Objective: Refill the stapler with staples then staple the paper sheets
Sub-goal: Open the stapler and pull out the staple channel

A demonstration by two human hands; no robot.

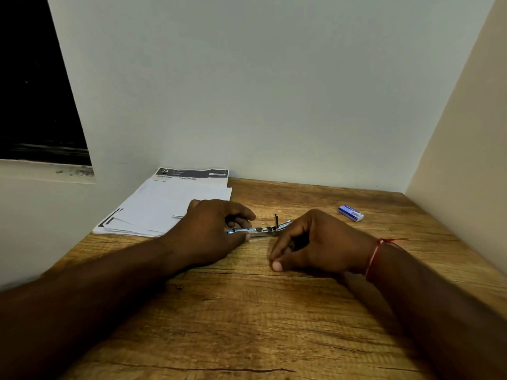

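The stapler (260, 231) lies opened out flat on the wooden table (247, 325), about midway between its left and right edges and nearer the far edge. The left hand (214, 229) pinches its left end between thumb and curled fingers. The right hand (315, 242) curls round its right end, where a dark part shows inside the grip. The paper sheets (164, 207) are stacked at the far left corner, just behind the left hand. A blue staple box (351, 213) rests towards the far right corner.

Left hand (216, 229) fingers pinched together, right hand (315, 242) fingers curled inward, both forearms stretched forward
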